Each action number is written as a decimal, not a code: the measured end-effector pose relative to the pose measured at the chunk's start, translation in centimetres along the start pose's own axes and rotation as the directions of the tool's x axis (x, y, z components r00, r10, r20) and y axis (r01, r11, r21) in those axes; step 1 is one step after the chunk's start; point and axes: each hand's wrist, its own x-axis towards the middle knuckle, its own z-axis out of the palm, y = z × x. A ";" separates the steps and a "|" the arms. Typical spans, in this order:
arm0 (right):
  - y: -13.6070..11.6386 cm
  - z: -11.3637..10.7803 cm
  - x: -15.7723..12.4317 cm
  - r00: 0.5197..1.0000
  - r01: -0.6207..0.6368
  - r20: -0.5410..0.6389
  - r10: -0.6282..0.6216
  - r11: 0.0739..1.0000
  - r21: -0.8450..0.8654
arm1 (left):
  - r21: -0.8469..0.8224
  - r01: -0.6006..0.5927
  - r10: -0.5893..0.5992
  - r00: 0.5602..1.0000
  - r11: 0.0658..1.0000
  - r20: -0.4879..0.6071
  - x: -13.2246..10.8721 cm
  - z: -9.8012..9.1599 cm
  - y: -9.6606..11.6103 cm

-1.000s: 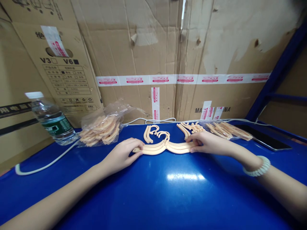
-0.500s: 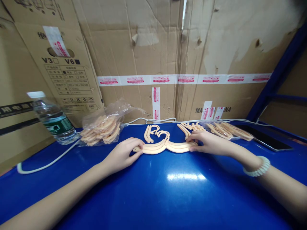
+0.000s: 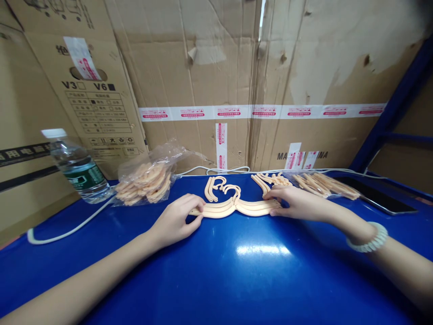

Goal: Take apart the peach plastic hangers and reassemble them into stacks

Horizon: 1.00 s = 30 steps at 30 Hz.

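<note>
Several peach-coloured plastic hangers (image 3: 219, 210) lie stacked together on the blue table, arms spread and hooks (image 3: 233, 192) pointing away from me. Around the left arm ends, my left hand (image 3: 179, 216) is closed, thumb in front and fingers behind. At the other end, my right hand (image 3: 284, 203) pinches the right arm tips between thumb and fingers. Just behind the stack are loose hanger arms (image 3: 210, 189) with a hook (image 3: 221, 181). More loose arms (image 3: 260, 184) and small hooks (image 3: 277, 178) sit behind my right hand, partly hidden by it.
A clear bag of peach parts (image 3: 145, 183) and a water bottle (image 3: 79, 174) stand at the left. Another bag of long parts (image 3: 324, 185) and a dark phone (image 3: 379, 198) lie at the right. A white cable (image 3: 74, 232) crosses the blue table (image 3: 209, 275); cardboard (image 3: 189, 81) rises behind.
The whole view has shifted very slightly. Both hands keep their hold on the hanger ends, and the hangers have not visibly moved on the table.
</note>
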 end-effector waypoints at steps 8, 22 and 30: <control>-0.1 -0.3 -0.1 1.000 -0.008 0.009 0.008 1.000 -0.021 | 0.003 -0.012 0.012 1.000 1.000 -0.002 0.0 0.0 -0.1; 0.0 -0.4 -0.1 0.999 -0.024 0.025 0.024 0.999 -0.023 | 0.028 -0.015 0.015 1.000 0.999 -0.001 -0.1 0.0 0.1; 0.4 -0.4 -0.2 1.000 -0.005 -0.010 0.005 1.000 0.013 | 0.038 -0.027 0.027 1.000 0.999 -0.008 0.1 -0.2 0.2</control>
